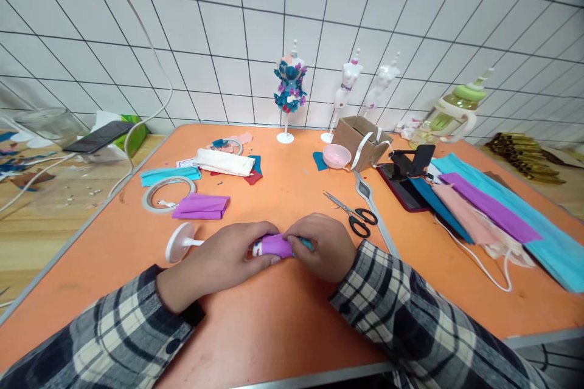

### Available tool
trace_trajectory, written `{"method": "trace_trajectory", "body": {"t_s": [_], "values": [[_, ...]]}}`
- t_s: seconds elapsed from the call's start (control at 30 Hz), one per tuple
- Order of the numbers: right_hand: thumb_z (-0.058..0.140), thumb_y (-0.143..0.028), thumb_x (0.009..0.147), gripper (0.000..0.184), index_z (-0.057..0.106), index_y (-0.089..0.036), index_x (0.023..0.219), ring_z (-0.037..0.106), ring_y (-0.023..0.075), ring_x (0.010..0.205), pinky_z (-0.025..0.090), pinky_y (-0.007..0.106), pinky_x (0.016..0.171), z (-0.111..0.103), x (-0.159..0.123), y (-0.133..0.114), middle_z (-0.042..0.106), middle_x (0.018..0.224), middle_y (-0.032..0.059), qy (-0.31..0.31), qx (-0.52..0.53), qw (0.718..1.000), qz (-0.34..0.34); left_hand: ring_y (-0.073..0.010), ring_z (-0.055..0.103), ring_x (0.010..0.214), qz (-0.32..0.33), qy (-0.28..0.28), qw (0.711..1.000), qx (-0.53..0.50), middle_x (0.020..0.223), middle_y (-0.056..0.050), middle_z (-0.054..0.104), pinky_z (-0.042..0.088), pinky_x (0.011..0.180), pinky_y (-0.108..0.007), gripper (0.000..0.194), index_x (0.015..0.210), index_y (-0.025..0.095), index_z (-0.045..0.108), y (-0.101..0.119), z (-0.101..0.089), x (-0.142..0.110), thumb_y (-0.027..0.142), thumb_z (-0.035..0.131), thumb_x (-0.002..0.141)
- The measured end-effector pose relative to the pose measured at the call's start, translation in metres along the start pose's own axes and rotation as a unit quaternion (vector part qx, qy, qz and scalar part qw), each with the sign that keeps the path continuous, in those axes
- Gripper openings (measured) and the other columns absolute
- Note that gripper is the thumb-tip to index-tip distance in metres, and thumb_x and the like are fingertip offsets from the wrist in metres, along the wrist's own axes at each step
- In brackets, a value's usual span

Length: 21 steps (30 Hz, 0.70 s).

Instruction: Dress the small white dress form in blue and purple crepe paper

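A small white dress form lies on its side between my hands, its round base (pixel 179 242) jutting out left of my wrist. Around its body is a piece of purple crepe paper (pixel 277 245), with some teal showing at the right end. My left hand (pixel 232 250) is closed around the form from the left, thumb and fingers on either side. My right hand (pixel 322 245) is closed too, its fingers pinching the purple paper near the teal part. The upper end of the form is hidden under my right hand. Black-handled scissors (pixel 353 214) lie open just beyond my right hand.
A folded purple paper (pixel 201 206), a tape roll (pixel 157 193) and a white paper bundle (pixel 225 161) lie left. At the back stand a decorated dress form (pixel 291 88), two plainer forms, a pink bowl (pixel 336 156) and a cardboard box (pixel 353 134). Crepe sheets (pixel 493 203) lie right.
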State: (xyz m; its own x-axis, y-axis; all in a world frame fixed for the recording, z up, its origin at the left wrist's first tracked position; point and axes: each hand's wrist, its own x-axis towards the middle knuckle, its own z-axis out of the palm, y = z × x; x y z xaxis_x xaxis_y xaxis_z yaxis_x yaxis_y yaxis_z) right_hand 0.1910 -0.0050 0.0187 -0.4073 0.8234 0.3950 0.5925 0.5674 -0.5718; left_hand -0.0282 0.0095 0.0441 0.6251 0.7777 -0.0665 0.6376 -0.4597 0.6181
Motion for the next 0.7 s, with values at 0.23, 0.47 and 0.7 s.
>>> {"method": "trace_trajectory", "body": {"t_s": [0.23,0.47,0.7], "values": [[0.066,-0.016,0.086,0.032,0.070,-0.026,0.116,0.069,0.0192,0.089,0.049,0.031,0.080,0.006,-0.001,-0.003,0.078,0.094,-0.0006,0.016,-0.001,0.996,0.089,-0.0220,0.070,0.091,-0.005,0.014,1.000,0.027,0.109,-0.004,0.073,0.053,0.076,-0.031,0.040,0.124,0.026,0.059,0.000,0.002,-0.001,0.049,0.057,0.091],[0.064,-0.016,0.088,0.015,0.075,-0.026,0.091,0.067,0.0180,0.083,0.047,0.031,0.078,0.003,0.000,-0.005,0.077,0.090,-0.0018,-0.002,-0.049,0.997,0.063,-0.0294,0.059,0.123,0.039,0.073,0.996,0.040,0.137,-0.012,0.062,0.048,0.104,-0.043,0.053,0.134,0.023,0.054,-0.009,0.007,-0.001,0.053,0.058,0.091],[0.063,-0.022,0.091,0.019,0.074,-0.025,0.105,0.067,0.0196,0.087,0.046,0.032,0.077,0.002,0.000,-0.003,0.077,0.095,0.0007,-0.007,-0.077,0.995,0.058,-0.0239,0.065,0.108,0.069,0.081,0.994,0.012,0.117,-0.007,0.071,0.053,0.095,-0.036,0.036,0.121,0.023,0.063,-0.008,0.007,0.002,0.044,0.061,0.092]]}}
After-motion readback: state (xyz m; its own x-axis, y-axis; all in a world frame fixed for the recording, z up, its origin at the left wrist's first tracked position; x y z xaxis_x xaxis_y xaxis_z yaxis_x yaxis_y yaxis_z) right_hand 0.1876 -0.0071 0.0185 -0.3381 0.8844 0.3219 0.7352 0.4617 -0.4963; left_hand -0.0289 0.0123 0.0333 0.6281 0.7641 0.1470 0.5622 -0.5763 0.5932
